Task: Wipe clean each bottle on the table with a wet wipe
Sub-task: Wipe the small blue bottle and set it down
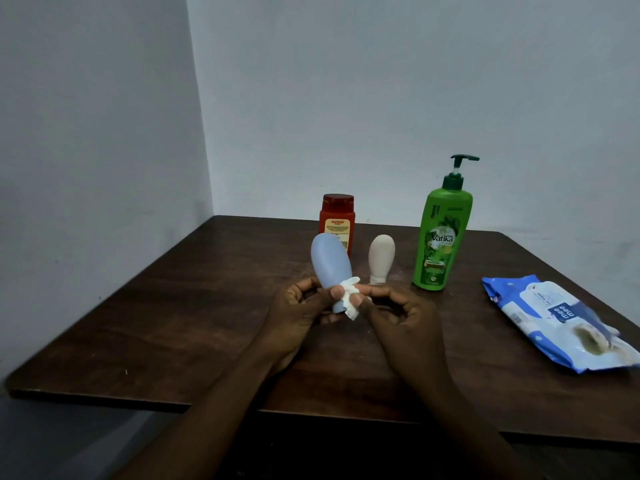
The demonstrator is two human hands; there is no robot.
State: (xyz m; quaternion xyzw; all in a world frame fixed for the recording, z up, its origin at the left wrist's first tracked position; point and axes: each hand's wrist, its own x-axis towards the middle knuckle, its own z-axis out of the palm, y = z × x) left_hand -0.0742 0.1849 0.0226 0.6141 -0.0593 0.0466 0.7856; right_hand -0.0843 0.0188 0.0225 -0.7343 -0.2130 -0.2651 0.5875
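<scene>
left hand [298,308]: grips smooth oval blue bottle [330,268], cap down | right hand [398,317]: pinches crumpled white wet wipe [349,297] against it | dark wood bench [173,323]

The room is dim and evenly lit, with a cool grey-blue cast over the walls [381,98]. Light seems soft and diffuse; its source cannot be told. The dark table [173,323] swallows detail and gives only a faint sheen at its far middle. Shadows are weak: a soft one lies under the near table edge. The forearms [242,410] near the camera are very dark and lose detail. The green bottle [441,237] is the brightest, sharpest colour, its label readable. The wipes pack [561,323] at the right is smeared and soft. Wide-angle distortion bends the table edges and the wall corner [201,133] at left. The picture is slightly grainy overall.
</scene>
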